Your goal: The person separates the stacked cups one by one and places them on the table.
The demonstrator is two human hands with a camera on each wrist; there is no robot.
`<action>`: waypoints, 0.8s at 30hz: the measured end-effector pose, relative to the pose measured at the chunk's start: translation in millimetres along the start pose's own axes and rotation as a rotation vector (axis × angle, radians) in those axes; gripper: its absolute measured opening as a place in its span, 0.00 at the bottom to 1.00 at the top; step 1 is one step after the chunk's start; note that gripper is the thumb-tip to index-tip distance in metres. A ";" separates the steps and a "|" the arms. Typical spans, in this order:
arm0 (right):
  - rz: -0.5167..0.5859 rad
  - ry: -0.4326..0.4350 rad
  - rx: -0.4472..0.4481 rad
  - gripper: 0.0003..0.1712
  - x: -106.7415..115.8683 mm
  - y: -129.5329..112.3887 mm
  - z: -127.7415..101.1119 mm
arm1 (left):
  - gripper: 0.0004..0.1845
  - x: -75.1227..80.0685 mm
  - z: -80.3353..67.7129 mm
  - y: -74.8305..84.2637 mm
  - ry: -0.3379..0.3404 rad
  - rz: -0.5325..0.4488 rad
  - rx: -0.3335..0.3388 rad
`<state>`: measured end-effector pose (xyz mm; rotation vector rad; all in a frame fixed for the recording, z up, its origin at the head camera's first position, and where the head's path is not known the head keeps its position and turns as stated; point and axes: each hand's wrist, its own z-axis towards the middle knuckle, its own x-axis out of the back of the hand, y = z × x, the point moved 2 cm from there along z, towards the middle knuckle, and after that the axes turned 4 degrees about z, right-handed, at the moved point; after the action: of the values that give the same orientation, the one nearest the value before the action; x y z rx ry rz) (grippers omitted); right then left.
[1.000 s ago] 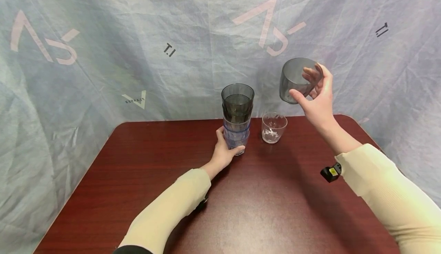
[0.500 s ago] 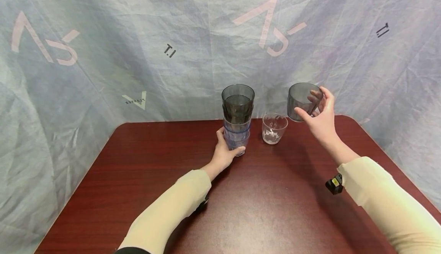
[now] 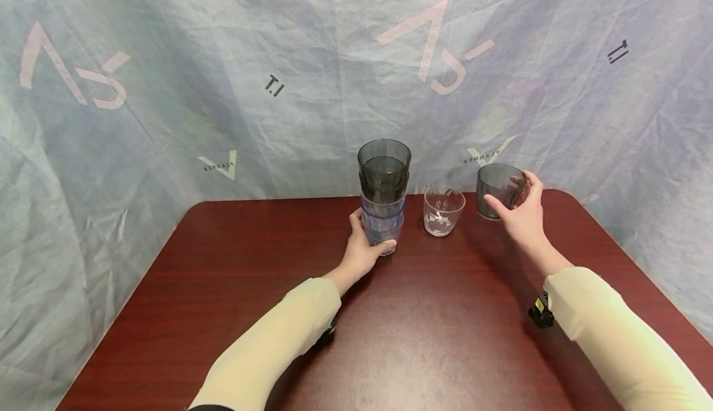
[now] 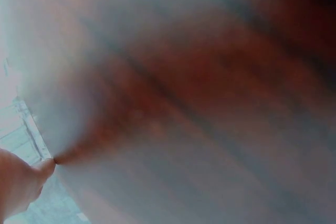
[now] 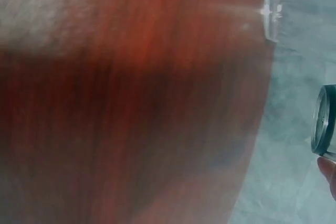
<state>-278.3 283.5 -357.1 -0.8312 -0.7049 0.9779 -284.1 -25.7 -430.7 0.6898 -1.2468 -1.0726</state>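
change first: grey cup in the right hand has come down from up in front of the backdrop to the far right of the surface; head view shows it upright & at surface level, base looks down or all but down, can't tell contact for sure. reads as the put-down being nearly finished, w/ the grip not let go yet.

right hand: thumb on the near side of the grey cup, fingers wrapped round the far side, seen through the tinted wall, so the grip is clamped on the cup. forearm in a cream sleeve runs in from lower right, wrist raised a bit, a small black & yellow device strapped under it. right wrist view is mostly blurred red-brown wood; grey cup's rim shows at the right edge w/ a fingertip under it.

left hand: same spot as before, curled round the bottom of the cup stack, thumb in front, fingers behind. stack stands upright near the back-centre of the surface, blue-tinted cups below, dark grey ones on top. left wrist view too blurred to use.

clear cup stands alone between stack & grey cup, just beside the stack, apart from both.
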 end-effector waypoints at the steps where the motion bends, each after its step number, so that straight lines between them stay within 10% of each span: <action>1: -0.024 -0.001 -0.005 0.46 0.2 6.3 0.3 | 0.48 0.1 -0.2 -0.1 -0.002 0.001 0.006; 24: -0.205 -0.207 -0.177 0.51 -1.9 54.4 2.8 | 0.48 -0.6 -0.4 -0.7 -0.004 0.014 0.006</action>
<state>-304.2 299.6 -402.2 -0.7999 -1.0463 0.8309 -283.9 -25.5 -431.6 0.6831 -1.2570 -1.0592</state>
